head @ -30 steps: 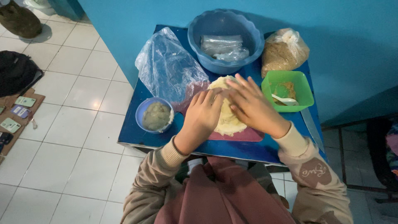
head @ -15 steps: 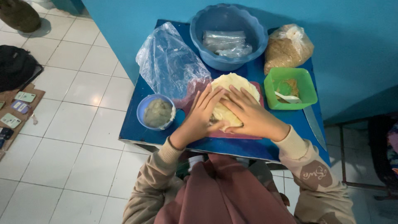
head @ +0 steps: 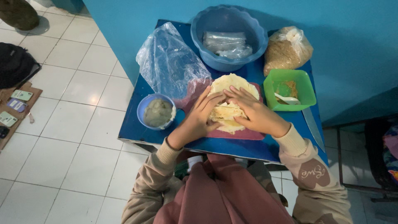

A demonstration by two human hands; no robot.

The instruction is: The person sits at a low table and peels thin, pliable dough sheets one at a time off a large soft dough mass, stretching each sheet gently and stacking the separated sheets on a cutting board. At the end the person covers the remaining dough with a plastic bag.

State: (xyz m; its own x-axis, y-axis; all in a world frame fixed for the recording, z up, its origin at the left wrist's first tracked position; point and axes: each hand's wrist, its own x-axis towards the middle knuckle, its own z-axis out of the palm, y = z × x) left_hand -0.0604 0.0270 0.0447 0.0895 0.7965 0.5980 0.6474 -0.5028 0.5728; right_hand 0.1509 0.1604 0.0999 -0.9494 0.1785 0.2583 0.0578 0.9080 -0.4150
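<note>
Small blue table [head: 141,132] on white tiled floor [head: 70,124], against blue wall. Directly on top: large blue bowl [head: 229,58] at far edge; clear plastic bag [head: 170,66] left of it; bag of brown crumbs [head: 286,49] right. Green square bowl [head: 290,89] near right edge, knife [head: 311,126] beside it. Small blue bowl [head: 156,112] of grey-green paste front left. Dark pink board [head: 244,133] at centre front.

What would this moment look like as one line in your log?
left hand: on thin wrapper, folding | right hand: on wrapper | wrapper: on pink board | small blue bowl: beside left hand
</note>
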